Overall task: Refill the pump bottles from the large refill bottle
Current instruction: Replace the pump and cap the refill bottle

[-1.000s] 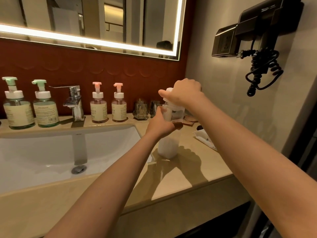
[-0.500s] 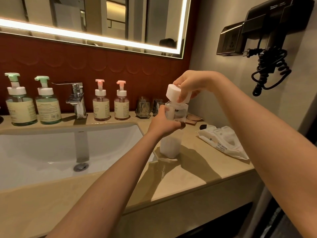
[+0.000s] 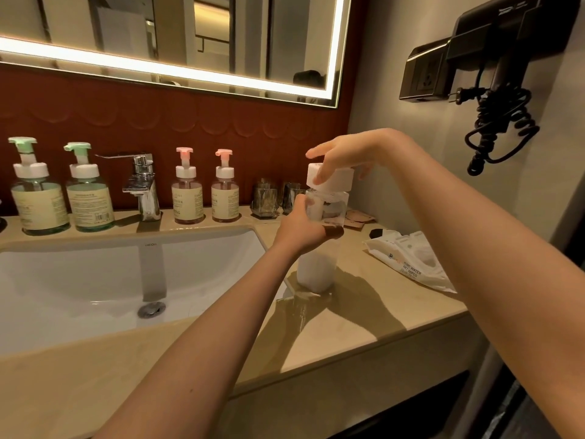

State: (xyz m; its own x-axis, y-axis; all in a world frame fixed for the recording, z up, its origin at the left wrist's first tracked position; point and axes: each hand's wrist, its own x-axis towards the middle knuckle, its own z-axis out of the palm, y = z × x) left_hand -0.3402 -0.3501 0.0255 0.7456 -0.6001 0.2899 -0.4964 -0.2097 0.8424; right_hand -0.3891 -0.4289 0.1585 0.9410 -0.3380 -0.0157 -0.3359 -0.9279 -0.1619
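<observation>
Mid-frame, my left hand (image 3: 303, 230) gripped the likely slippery, half-full refill bottle (image 3: 316, 270) round its middle while my right hand (image 3: 345, 156) pinched its cap (image 3: 332, 181).

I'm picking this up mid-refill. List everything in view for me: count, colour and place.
counter: 1, beige, across foreground
sink: 1, white, set in counter
faucet: 1, chrome, behind sink
green-pump bottles: 2, pale labels, left of faucet
pink-pump bottles: 2, pale labels, right of faucet
clear bottle: 1, white liquid in lower part, upright on counter right of sink
white cap: 1, at clear bottle's mouth
glass tumblers: 2, clear, back of counter
wipes pack: 1, white, counter's right end
hair dryer: 1, black, wall, upper right
mirror: 1, lit edge, above counter
left hand: grips clear bottle's middle
right hand: holds white cap from above
</observation>
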